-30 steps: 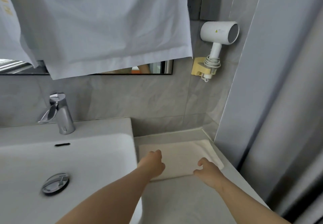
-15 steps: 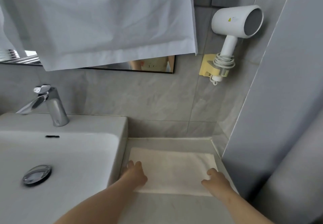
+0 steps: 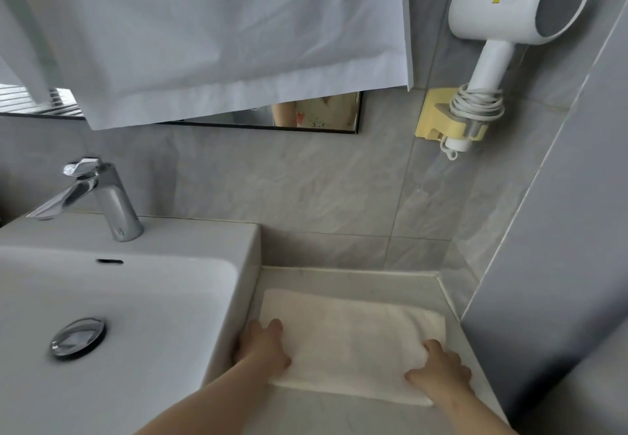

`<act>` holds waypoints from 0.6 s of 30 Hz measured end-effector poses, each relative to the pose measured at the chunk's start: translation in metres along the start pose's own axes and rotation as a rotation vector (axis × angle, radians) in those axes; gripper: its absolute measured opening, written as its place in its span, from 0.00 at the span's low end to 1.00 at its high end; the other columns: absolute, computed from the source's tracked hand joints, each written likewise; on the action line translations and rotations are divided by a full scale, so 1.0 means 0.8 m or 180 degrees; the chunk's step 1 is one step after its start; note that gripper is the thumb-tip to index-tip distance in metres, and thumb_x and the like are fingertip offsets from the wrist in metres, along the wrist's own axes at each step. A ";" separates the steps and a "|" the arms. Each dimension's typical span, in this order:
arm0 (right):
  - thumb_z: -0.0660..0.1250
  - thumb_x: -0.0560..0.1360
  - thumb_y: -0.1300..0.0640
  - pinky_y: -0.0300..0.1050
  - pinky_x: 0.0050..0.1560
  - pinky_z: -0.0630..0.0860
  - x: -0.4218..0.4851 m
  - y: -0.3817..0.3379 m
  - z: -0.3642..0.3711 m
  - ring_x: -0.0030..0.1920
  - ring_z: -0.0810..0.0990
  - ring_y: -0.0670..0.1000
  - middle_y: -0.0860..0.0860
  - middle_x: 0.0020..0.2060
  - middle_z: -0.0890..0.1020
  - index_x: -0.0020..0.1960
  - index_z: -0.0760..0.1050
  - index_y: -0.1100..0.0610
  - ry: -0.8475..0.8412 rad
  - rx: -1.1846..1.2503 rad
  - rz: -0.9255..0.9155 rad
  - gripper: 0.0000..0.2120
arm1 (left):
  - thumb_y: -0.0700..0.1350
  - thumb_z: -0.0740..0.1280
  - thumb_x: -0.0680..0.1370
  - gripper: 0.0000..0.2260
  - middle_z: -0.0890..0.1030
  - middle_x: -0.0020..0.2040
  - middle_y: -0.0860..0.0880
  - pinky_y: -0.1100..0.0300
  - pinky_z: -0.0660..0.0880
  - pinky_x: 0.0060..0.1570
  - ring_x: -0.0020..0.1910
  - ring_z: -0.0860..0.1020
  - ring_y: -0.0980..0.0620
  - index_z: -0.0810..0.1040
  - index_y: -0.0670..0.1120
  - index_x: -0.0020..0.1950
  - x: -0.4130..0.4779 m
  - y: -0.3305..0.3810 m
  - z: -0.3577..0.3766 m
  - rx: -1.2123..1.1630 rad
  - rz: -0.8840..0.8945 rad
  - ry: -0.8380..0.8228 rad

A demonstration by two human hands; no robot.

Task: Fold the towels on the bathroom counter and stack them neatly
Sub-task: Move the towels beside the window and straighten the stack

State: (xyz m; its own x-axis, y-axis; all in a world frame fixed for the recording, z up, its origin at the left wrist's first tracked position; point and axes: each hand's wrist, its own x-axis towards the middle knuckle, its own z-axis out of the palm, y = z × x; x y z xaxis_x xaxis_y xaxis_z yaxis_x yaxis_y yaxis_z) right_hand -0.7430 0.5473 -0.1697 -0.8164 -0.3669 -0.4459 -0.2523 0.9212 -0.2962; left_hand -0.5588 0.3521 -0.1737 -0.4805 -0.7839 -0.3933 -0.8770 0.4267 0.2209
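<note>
A cream towel lies flat and folded on the grey counter, between the basin and the right wall. My left hand rests on the towel's near left corner, fingers laid forward on the cloth. My right hand rests on the near right corner, thumb spread toward the middle. Neither hand lifts the cloth. A large white cloth hangs down over the mirror above.
A white basin with a chrome tap and drain plug fills the left. A white hair dryer sits in a yellow wall holder. A grey wall closes off the counter's right side.
My hands have spread apart from the towel's middle to its two near corners. The towel now lies square to the counter, and the view has moved closer.
</note>
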 end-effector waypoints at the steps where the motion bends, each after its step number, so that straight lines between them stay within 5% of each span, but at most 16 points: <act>1: 0.66 0.72 0.51 0.45 0.59 0.68 0.000 -0.001 0.003 0.60 0.70 0.57 0.56 0.63 0.64 0.70 0.59 0.52 -0.0022 0.0197 -0.0066 0.30 | 0.51 0.66 0.74 0.27 0.62 0.67 0.44 0.57 0.69 0.61 0.64 0.69 0.43 0.60 0.53 0.71 0.001 -0.001 0.000 -0.0076 -0.0013 -0.0045; 8: 0.61 0.73 0.62 0.42 0.43 0.69 -0.005 -0.016 0.001 0.48 0.75 0.54 0.50 0.42 0.73 0.56 0.64 0.57 -0.0154 0.0820 -0.0402 0.13 | 0.42 0.57 0.78 0.19 0.72 0.56 0.45 0.64 0.65 0.43 0.47 0.71 0.49 0.61 0.48 0.69 -0.004 -0.002 -0.005 -0.0666 0.0202 -0.0115; 18: 0.62 0.71 0.64 0.41 0.34 0.67 -0.059 -0.061 -0.037 0.39 0.73 0.49 0.51 0.40 0.74 0.50 0.65 0.56 0.0203 0.1443 -0.1078 0.11 | 0.45 0.63 0.75 0.08 0.72 0.50 0.49 0.64 0.72 0.38 0.44 0.74 0.50 0.68 0.52 0.52 -0.054 -0.002 -0.082 -0.1172 0.0605 0.0516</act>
State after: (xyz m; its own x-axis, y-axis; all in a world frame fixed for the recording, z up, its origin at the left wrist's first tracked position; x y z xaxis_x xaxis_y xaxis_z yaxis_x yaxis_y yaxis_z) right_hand -0.7074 0.5232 -0.1087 -0.7621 -0.6106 -0.2154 -0.2685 0.6007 -0.7530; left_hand -0.5364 0.3560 -0.0980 -0.6001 -0.7802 -0.1764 -0.6987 0.4040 0.5904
